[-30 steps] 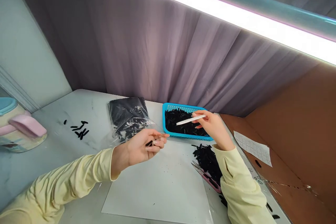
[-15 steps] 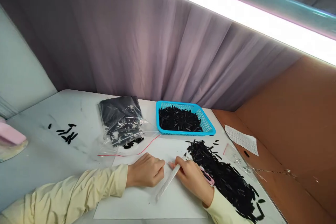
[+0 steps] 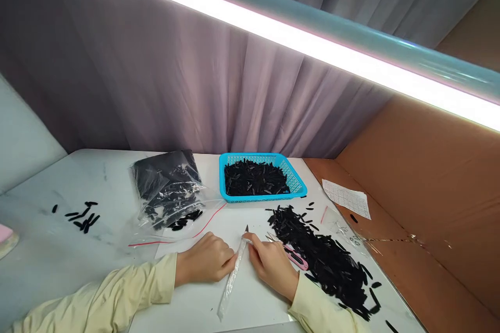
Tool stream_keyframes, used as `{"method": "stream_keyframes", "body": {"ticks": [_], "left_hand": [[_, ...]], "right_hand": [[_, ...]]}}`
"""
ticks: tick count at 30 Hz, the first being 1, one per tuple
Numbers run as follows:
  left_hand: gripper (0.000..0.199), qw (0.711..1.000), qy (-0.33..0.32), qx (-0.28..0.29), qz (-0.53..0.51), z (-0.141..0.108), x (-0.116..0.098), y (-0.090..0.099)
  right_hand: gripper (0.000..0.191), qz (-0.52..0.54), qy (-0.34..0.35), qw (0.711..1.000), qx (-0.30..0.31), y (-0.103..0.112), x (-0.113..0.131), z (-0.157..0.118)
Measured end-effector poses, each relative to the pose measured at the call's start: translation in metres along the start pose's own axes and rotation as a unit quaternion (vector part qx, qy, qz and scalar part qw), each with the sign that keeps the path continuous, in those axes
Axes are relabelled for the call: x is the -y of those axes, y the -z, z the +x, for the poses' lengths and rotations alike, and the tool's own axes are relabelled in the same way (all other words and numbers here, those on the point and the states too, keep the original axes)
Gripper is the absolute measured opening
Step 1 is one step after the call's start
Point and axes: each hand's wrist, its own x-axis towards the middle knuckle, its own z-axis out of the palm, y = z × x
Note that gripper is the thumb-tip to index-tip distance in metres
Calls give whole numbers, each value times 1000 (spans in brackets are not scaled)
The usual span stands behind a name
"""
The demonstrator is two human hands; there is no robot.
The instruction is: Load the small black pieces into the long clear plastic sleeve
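My right hand (image 3: 275,265) is closed around a slim pen-like tool (image 3: 233,283), wrapped in whitish plastic, with a dark pointed tip facing away from me. Its wrapped end slants down toward me over a white sheet (image 3: 187,309). Close by on the left, my left hand (image 3: 209,260) is closed, thumb and fingers pressed together near the tool; anything in the pinch is hidden. Just right of my right hand lies a pink-handled cutting tool (image 3: 297,257), partly among a pile of small black elongated pieces (image 3: 328,265).
Behind my hands stands a blue basket (image 3: 265,199) of black pieces. A clear zip bag (image 3: 172,195) with black contents lies left of it. Loose black pieces (image 3: 84,218) are scattered farther left. At right are a small clear bag (image 3: 339,229) and a printed paper (image 3: 347,199).
The camera view has shifted, so the table items appear farther left. My right hand has turned the tool steeper, and its wrapped shaft now lies close to my left fingertips.
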Motion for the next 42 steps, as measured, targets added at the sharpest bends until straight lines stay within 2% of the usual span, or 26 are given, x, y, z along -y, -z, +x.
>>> {"method": "stream_keyframes", "body": {"ticks": [7,11,17,27,42], "left_hand": [[30,1000,-5,-2,17,0,0,0],[30,1000,-7,-8,22,-1,0,0],[28,999,-13,-17,30,-1,0,-1],[29,999,-19,-30,29,-1,2,-3],[30,998,-28,-49,22,-2,2,-4]], "right_hand": [[6,12,13,999,-34,-2,0,-3],[18,2,52,998,-34,-1,0,-4],[21,-13,87,995,-44,-3,-1,-2],[28,-16,86,995,-51,-6,-3,-2],[25,-23,79,996,-37,-3,-1,-2]]}}
